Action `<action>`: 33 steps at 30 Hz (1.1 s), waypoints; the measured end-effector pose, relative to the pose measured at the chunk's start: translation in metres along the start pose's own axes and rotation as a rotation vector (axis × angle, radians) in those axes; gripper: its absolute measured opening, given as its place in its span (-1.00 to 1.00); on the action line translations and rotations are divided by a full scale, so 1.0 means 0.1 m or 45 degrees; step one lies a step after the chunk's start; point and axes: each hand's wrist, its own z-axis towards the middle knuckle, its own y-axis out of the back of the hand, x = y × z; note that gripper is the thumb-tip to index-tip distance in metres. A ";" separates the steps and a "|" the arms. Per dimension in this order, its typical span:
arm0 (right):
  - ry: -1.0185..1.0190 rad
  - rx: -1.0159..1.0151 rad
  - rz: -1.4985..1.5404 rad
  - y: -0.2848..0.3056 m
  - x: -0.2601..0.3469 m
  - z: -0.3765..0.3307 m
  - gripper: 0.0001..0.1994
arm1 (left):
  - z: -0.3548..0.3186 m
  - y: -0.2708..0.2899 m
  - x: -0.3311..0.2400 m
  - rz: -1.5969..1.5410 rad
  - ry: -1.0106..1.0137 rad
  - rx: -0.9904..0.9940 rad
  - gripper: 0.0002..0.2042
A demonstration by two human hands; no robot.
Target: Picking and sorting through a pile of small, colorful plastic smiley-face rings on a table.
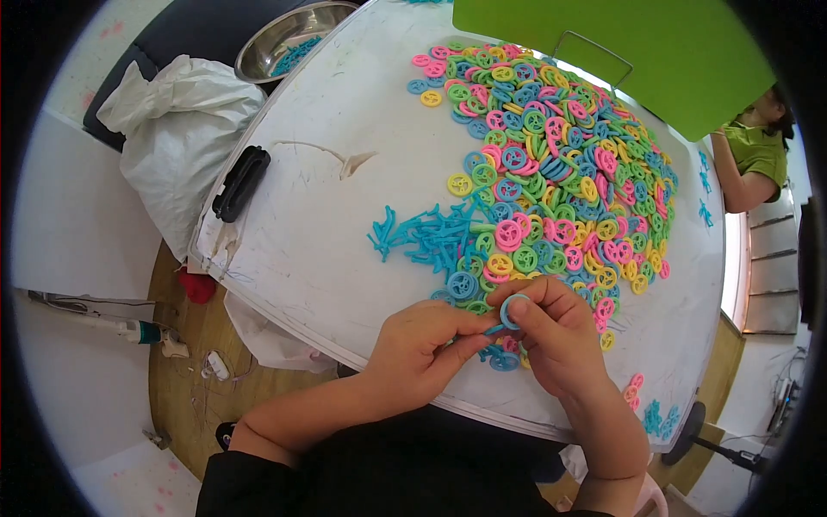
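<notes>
My left hand (422,349) pinches a small blue plastic stick-like piece (494,329) between thumb and fingers. Close against it, my right hand (560,340) grips a light blue toy wheel (505,317) by its rim. Both pieces meet between the fingertips, but whether they are joined I cannot tell. Beyond the hands spreads a big heap of pink, green, yellow and blue toy wheels (551,164). Left of it lies a loose pile of blue branched plastic pieces (431,234). Under my hands sit a few more blue parts (504,360), partly hidden.
The white table (345,198) carries a black handle-like object (241,183) at its left edge. A green board (603,52) stands at the back. Beside the table are a metal bowl (258,52) with blue pieces and a white sack (181,138). Another person (754,159) sits at the right.
</notes>
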 end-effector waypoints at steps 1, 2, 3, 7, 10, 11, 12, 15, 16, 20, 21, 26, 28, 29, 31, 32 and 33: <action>0.004 0.007 -0.016 -0.01 -0.01 0.00 -0.86 | -0.01 -0.01 -0.01 0.001 0.001 -0.002 -0.83; 0.010 0.009 -0.032 -0.01 -0.02 -0.01 -0.86 | -0.03 -0.03 -0.02 -0.119 0.109 -0.029 -0.84; 0.010 0.004 -0.032 0.01 -0.03 -0.01 -0.86 | -0.03 -0.04 -0.02 -0.238 0.217 -0.056 -0.85; -0.005 -0.011 0.036 0.02 -0.09 -0.02 -0.83 | -0.03 -0.05 -0.02 -0.402 0.386 -0.014 -0.87; 0.031 -0.009 0.027 0.00 -0.12 -0.02 -0.83 | -0.03 -0.09 0.01 -0.747 0.510 -0.023 -0.86; 0.037 -0.001 0.024 0.00 -0.12 -0.02 -0.82 | -0.02 -0.08 0.01 -0.865 0.531 0.001 -0.85; 0.037 -0.001 0.025 0.00 -0.12 -0.02 -0.82 | -0.02 -0.08 0.01 -0.984 0.552 0.027 -0.83; 0.088 -0.020 -0.030 -0.04 -0.12 -0.05 -0.83 | -0.03 -0.14 0.01 -0.996 0.485 -0.072 -0.89; 0.092 -0.050 -0.017 -0.08 -0.12 -0.07 -0.84 | -0.05 -0.17 0.03 -0.996 0.486 -0.071 -0.89; 0.098 -0.067 -0.028 -0.13 -0.07 -0.09 -0.87 | -0.09 -0.15 0.07 -0.480 0.147 -0.160 -0.87; 0.098 -0.071 -0.028 -0.12 -0.08 -0.10 -0.87 | -0.07 -0.12 0.07 -0.204 -0.030 -0.140 -0.83; 0.191 -0.033 -0.148 -0.10 -0.12 -0.07 -0.92 | -0.01 -0.12 0.02 0.166 -0.293 -0.204 -0.79; 0.237 -0.046 -0.291 -0.11 -0.07 -0.09 -0.90 | -0.01 -0.09 -0.01 0.244 -0.229 -0.184 -0.78; 0.281 -0.063 -0.435 -0.11 -0.04 -0.10 -0.88 | 0.01 -0.06 -0.02 0.246 -0.198 -0.165 -0.78; 0.288 -0.060 -0.439 -0.14 -0.02 -0.11 -0.83 | 0.06 0.01 -0.03 0.249 -0.166 -0.148 -0.77; 0.296 -0.061 -0.445 -0.14 -0.01 -0.12 -0.78 | 0.08 0.05 -0.05 0.262 -0.200 -0.148 -0.78; 0.296 -0.063 -0.446 -0.12 -0.02 -0.13 -0.78 | 0.10 0.07 -0.06 0.275 -0.234 -0.148 -0.79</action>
